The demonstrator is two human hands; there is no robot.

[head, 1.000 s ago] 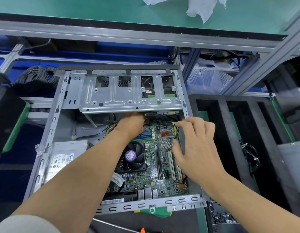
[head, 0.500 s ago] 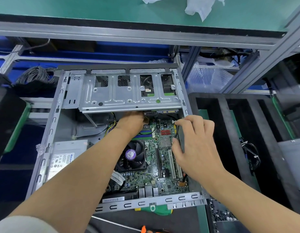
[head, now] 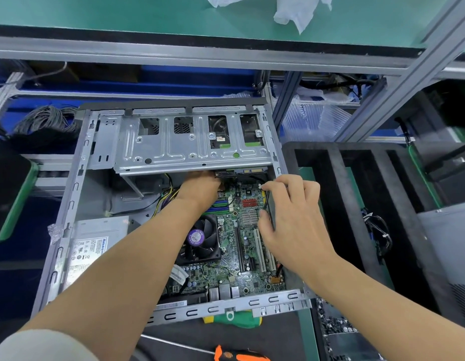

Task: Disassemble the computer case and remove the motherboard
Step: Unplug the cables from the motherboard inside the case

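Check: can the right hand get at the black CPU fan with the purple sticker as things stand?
Probably yes. The right hand hovers beside the black CPU fan with the purple sticker; only the left forearm covers the fan's left edge.

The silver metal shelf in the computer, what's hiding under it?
Under the drive cage the left hand reaches in; its fingers are covered. Coloured wires and the motherboard edge show there. The rest is hidden.
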